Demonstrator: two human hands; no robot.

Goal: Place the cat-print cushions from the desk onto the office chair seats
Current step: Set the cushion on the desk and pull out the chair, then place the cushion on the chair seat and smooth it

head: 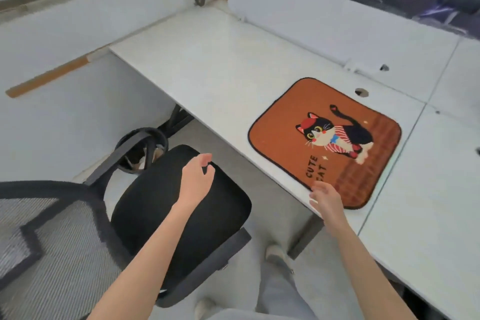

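An orange cat-print cushion (pixel 285 127) with a black border lies flat on the white desk (pixel 207 65), close to the front edge at the right. My right hand (pixel 326 199) is at the cushion's near corner, fingers spread and touching its edge at the desk's rim, holding nothing. Over the black seat (pixel 155 215) of the office chair hovers my left hand (pixel 196 179), empty, with its fingers loosely curled and apart. The seat is bare.
The chair's grey mesh backrest (pixel 46 241) fills the lower left, with an armrest (pixel 124 153) behind the seat. A white partition (pixel 298 2) runs along the desk's back. Cable holes (pixel 361 92) sit right of the cushion. My legs and shoes (pixel 276 254) stand between chair and desk.
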